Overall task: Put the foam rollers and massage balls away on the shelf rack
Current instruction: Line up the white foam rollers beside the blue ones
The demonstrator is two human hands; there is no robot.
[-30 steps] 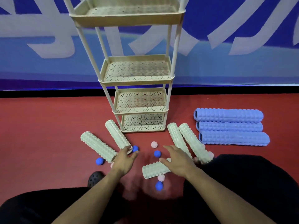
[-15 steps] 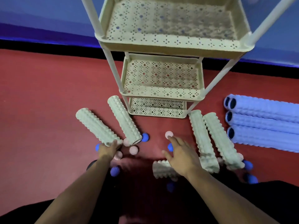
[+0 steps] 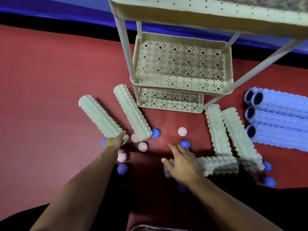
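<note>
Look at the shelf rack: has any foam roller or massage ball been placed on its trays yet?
No. The visible trays of the shelf rack hold nothing, while the green rollers, blue rollers and balls lie on the red floor.

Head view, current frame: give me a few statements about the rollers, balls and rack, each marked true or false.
1. The shelf rack trays in view hold no rollers or balls. True.
2. The left hand is on the end of the leftmost green roller. True.
3. The blue rollers lie left of the rack. False: they lie on its right.
4. The right hand holds a pink ball. False: it is spread open over a short green roller.
5. All massage balls are blue. False: some are pink, like the pink ball.
</note>
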